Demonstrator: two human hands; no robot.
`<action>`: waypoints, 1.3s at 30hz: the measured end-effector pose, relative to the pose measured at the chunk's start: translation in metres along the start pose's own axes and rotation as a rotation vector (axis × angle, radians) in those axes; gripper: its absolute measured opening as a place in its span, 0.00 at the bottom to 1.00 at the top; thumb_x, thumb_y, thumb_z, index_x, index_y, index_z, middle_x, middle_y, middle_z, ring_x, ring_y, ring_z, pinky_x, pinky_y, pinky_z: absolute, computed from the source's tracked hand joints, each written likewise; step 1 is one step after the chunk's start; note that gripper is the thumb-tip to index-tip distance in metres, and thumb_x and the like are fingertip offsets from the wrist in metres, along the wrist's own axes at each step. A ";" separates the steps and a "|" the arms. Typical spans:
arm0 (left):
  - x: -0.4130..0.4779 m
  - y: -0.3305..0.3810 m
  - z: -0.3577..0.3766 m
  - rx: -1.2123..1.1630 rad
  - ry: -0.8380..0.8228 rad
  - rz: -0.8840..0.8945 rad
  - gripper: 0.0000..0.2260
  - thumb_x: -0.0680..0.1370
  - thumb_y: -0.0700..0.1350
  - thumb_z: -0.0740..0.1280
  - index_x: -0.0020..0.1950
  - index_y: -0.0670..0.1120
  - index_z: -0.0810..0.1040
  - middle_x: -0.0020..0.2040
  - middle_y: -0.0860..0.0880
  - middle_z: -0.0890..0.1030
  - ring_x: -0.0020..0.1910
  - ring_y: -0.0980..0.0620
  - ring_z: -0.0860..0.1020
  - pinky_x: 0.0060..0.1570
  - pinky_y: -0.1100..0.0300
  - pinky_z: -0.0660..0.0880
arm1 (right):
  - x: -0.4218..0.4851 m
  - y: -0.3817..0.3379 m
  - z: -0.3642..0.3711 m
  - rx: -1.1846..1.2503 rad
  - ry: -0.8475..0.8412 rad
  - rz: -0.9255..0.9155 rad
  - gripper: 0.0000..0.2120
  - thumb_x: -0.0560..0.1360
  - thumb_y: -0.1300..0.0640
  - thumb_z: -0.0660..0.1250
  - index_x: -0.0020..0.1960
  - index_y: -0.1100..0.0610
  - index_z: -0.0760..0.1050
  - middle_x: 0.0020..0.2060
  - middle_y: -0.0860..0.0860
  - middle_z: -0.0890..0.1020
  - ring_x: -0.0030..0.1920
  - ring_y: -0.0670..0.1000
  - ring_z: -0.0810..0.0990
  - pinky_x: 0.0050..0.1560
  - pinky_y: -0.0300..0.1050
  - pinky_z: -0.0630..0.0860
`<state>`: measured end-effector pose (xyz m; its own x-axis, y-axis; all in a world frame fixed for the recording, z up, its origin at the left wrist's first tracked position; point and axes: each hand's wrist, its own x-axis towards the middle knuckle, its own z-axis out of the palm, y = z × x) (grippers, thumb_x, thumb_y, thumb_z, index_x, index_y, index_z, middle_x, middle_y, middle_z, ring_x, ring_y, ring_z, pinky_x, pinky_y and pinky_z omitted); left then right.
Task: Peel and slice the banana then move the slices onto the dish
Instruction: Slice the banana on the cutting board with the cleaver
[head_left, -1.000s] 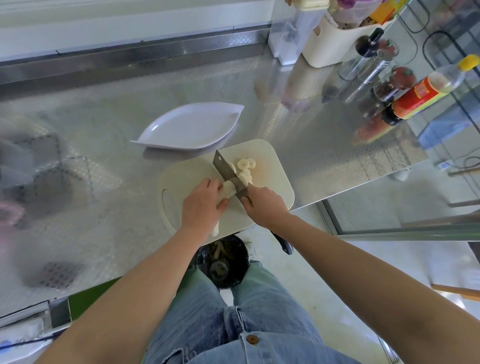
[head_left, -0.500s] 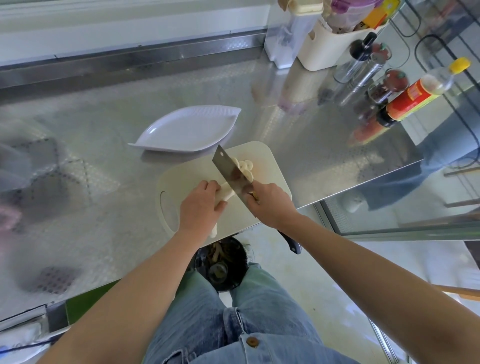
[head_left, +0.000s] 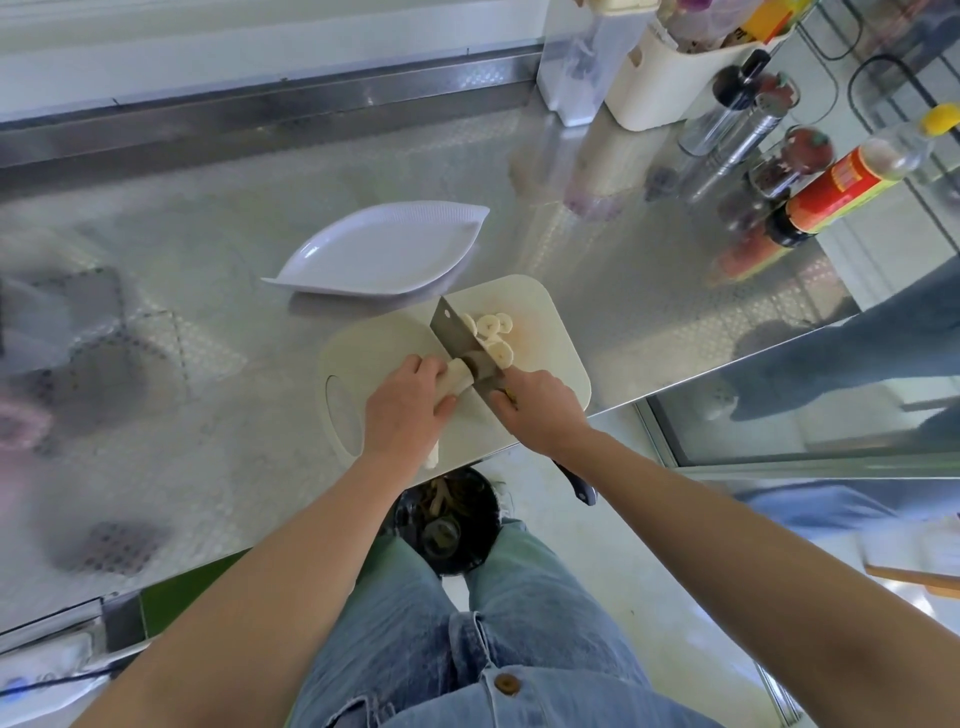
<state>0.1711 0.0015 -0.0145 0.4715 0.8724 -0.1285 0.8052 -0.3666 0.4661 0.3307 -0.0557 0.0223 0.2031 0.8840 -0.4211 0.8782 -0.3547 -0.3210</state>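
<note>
A peeled banana (head_left: 458, 378) lies on the cream cutting board (head_left: 550, 332) near the counter's front edge. My left hand (head_left: 408, 408) pins the banana down, covering most of it. My right hand (head_left: 540, 410) grips a cleaver (head_left: 462, 340) whose blade stands on the banana's cut end. Several banana slices (head_left: 493, 335) lie just right of the blade. The white leaf-shaped dish (head_left: 384, 252) sits behind the board with nothing on it.
Sauce bottles (head_left: 841, 192), jars and a cream caddy (head_left: 670, 83) crowd the counter's back right. A clear container (head_left: 576, 67) stands beside them. Below the counter edge, between my knees, is a black bin (head_left: 449, 519) holding peel.
The cleaver was lifted above the banana half a second ago and has now come down onto its cut end. My left hand still holds the banana in place.
</note>
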 end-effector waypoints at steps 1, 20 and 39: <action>0.000 0.000 0.000 0.008 -0.001 0.002 0.13 0.76 0.51 0.68 0.57 0.47 0.74 0.50 0.49 0.75 0.44 0.48 0.76 0.37 0.54 0.73 | 0.000 -0.001 -0.004 0.005 0.015 0.001 0.11 0.80 0.51 0.55 0.48 0.59 0.69 0.32 0.52 0.70 0.35 0.57 0.71 0.32 0.44 0.62; 0.001 0.001 0.000 -0.029 -0.022 -0.012 0.13 0.76 0.50 0.67 0.57 0.45 0.74 0.52 0.49 0.76 0.47 0.46 0.76 0.38 0.52 0.72 | 0.002 -0.010 -0.001 -0.031 0.004 -0.002 0.10 0.80 0.52 0.55 0.43 0.57 0.63 0.34 0.53 0.71 0.35 0.57 0.70 0.34 0.45 0.62; -0.004 -0.002 -0.003 0.040 -0.030 -0.060 0.15 0.74 0.51 0.67 0.56 0.45 0.72 0.50 0.47 0.75 0.42 0.45 0.77 0.35 0.54 0.73 | -0.008 -0.009 -0.018 0.031 0.078 -0.071 0.12 0.80 0.51 0.56 0.43 0.57 0.64 0.28 0.51 0.68 0.27 0.52 0.66 0.26 0.43 0.58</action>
<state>0.1668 -0.0005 -0.0121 0.4323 0.8832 -0.1820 0.8456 -0.3269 0.4219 0.3284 -0.0540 0.0435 0.1753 0.9277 -0.3296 0.8780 -0.2988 -0.3740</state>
